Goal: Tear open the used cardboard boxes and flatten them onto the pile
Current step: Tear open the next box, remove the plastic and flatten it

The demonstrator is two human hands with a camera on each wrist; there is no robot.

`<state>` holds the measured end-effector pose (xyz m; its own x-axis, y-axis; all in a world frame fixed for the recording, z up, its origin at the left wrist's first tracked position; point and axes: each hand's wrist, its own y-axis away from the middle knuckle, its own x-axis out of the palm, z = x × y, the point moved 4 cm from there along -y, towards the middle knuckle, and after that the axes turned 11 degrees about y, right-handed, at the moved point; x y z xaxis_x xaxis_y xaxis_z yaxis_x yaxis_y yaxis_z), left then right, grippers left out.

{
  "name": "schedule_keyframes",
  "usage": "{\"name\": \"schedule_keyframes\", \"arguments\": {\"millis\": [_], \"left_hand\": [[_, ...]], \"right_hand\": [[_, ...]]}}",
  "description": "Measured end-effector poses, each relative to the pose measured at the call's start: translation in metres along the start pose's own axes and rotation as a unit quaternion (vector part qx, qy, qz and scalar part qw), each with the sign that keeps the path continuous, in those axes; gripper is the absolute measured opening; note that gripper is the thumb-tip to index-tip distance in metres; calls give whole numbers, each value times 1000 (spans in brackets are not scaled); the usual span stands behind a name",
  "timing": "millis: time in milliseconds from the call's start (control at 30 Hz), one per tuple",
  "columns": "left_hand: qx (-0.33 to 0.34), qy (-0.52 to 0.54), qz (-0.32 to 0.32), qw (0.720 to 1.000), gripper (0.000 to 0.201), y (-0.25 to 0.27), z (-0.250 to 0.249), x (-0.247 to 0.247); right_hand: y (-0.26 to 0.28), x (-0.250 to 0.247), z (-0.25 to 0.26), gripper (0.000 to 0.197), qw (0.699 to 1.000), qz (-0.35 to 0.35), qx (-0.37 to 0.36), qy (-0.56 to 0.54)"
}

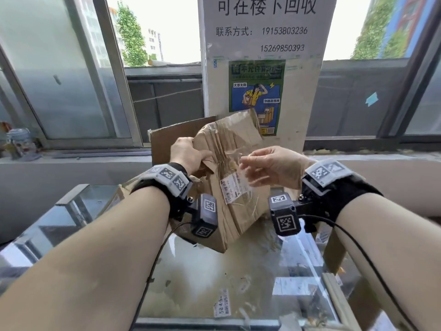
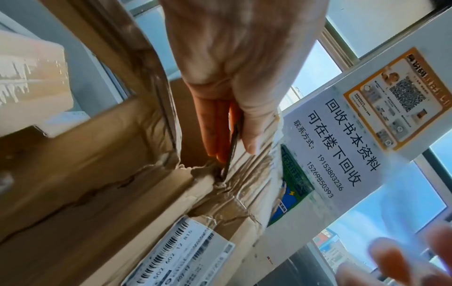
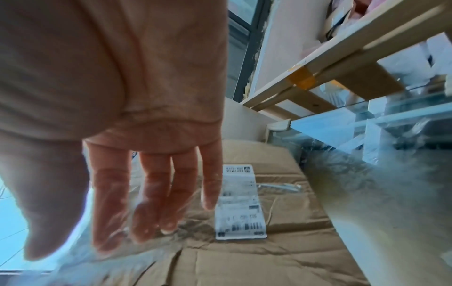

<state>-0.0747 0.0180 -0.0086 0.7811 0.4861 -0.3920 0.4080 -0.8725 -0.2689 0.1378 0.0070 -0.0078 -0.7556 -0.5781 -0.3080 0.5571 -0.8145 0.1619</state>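
A crumpled cardboard box [image 1: 229, 177] is being held upright above a glass-topped surface [image 1: 214, 271], in front of a pillar carrying a white notice [image 1: 265, 25] and a green poster [image 1: 256, 91]. Its left edge is being pinched by the left hand [image 1: 187, 155] — thumb on the front face, fingers [image 2: 215, 123] behind the flap. The right hand [image 1: 272, 167] is being kept spread with fingers relaxed, near the shipping label [image 1: 232, 189] — clear tape [image 3: 146, 209] is seen across its fingertips.

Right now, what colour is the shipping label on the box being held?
White with black barcodes and print, on the brown cardboard box; the shipping label shows best in the left wrist view.
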Motion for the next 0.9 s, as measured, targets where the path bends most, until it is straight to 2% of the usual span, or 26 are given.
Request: {"name": "schedule_keyframes", "arguments": {"millis": [67, 133, 167, 200, 233, 300, 333, 367, 400, 433, 467, 500, 567, 600, 667, 800, 833, 900], "left_hand": [[2, 4, -17, 1000, 35, 3, 3, 1], [8, 18, -47, 999, 64, 6, 6, -2], [29, -12, -74, 997, 79, 7, 6, -4], [80, -80, -115, 987, 87, 9, 1, -6], [169, -158, -156, 960, 87, 15, -7, -5], [383, -266, -177, 867, 65, 27, -19, 9], [461, -285, -146, 828, 46, 34, -20, 19], [505, -295, -96, 805, 27, 41, -18, 29], [497, -323, -43, 804, 13, 44, -14, 37], [446, -366, 17, 817, 5, 47, -9, 43], [362, -434, 66, 822, 14, 49, 0, 48], [274, -513, 93, 808, 25, 49, 10, 49], [181, -610, 107, 764, 36, 51, 18, 48], [168, -623, 102, 758, 38, 52, 19, 48], [181, -596, 107, 775, 41, 54, 17, 51], [239, -477, 225, 815, 46, 62, 40, 69], [232, -463, 248, 819, 48, 66, 48, 74], [210, -498, 266, 798, 65, 75, 62, 84]], "right_hand": [[0, 0, -11, 18, 999, -33, 26, 12], [-1, -4, -19, 17, 995, -85, 44, 26], [-2, -7, -22, 17, 992, -109, 56, 32], [-3, -10, -26, 18, 988, -132, 68, 34], [-5, -12, -30, 19, 984, -154, 78, 37], [-9, -13, -38, 17, 977, -189, 93, 42], [-11, -14, -42, 15, 973, -201, 99, 47], [-13, -14, -45, 15, 970, -211, 104, 59], [-14, -15, -47, 18, 966, -219, 110, 86], [-16, -16, -50, 22, 958, -225, 119, 135], [-16, -17, -52, 25, 945, -229, 127, 195], [-17, -17, -53, 28, 930, -232, 137, 251], [-16, -16, -58, 26, 903, -223, 163, 329], [-15, -14, -61, 22, 890, -207, 177, 367], [-13, -11, -68, 16, 860, -177, 203, 434], [-13, -6, -83, 22, 844, -121, 228, 471], [-12, -4, -85, 23, 839, -110, 230, 481], [-11, 0, -89, 31, 832, -93, 229, 497]]}}
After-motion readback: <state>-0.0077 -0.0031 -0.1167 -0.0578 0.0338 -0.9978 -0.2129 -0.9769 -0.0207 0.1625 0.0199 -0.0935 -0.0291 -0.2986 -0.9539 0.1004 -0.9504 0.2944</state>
